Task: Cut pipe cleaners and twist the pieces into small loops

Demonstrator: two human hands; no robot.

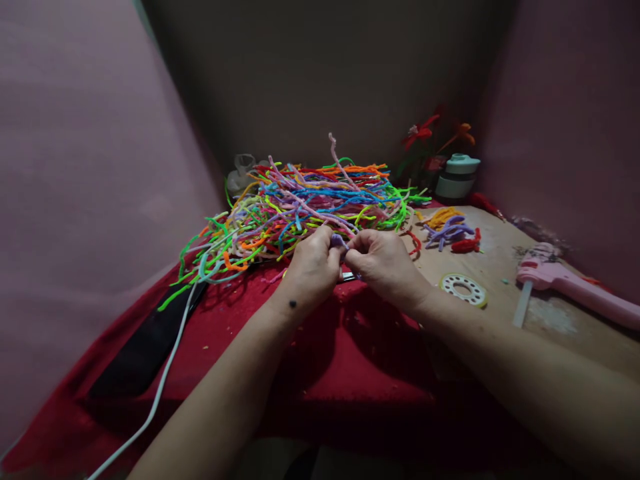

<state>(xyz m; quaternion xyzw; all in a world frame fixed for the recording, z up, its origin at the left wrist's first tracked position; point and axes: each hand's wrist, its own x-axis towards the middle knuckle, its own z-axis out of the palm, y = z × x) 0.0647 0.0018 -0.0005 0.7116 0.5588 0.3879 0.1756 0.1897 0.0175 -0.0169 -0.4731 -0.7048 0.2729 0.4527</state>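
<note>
A pink plastic glue gun (565,280) lies near a round white perforated disc (453,291), a teal-lidded cup (457,179) behind them. A white cable (166,373) runs beside a flat black slab (140,357).

Purple fuzzy stem (338,239): short visible section, bent, remainder hidden in my grip. I hold it at the multicoloured stem heap's (325,197) near side.

No legible lettering, brand or number in view, none readable on pink plastic glue gun (565,277), teal-lidded cup (454,187), white perforated ring (449,287).
</note>
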